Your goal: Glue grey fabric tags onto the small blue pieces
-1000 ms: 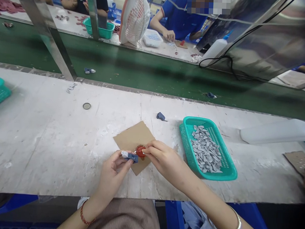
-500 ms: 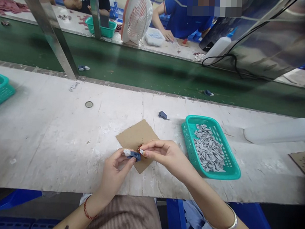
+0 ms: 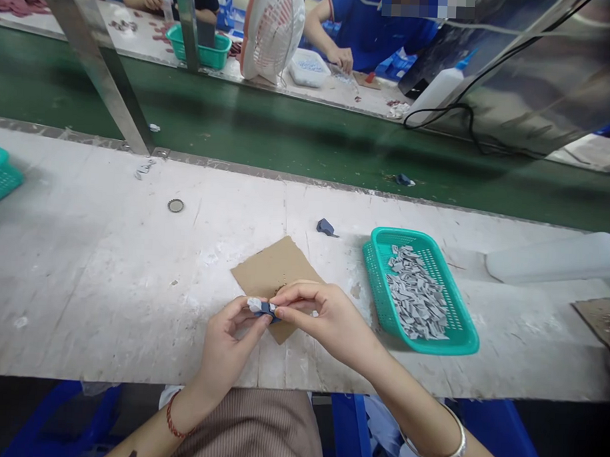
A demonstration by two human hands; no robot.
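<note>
My left hand [image 3: 225,346] is pinching a blue-and-white piece [image 3: 265,308] above the cardboard [image 3: 263,267], thumb and fingers nearly closed, while my right hand [image 3: 339,320] is just arriving at its near end, fingertips pinching what looks like a small pale bit [image 3: 273,307], so the two parts are meeting. Across the worktop [image 3: 108,268], a green basket [image 3: 1,180] is sitting at the far left, then a crimped metal cap [image 3: 176,205], a loose dark-blue piece [image 3: 325,226], a teal basket [image 3: 376,281] holding grey pieces [image 3: 417,299], and a white bottle [image 3: 559,257] lying sideways. Beyond the green strip [image 3: 248,133], a fan [image 3: 276,34] is standing left of a co-worker's hand [image 3: 341,58] hovering near small bits.
</note>
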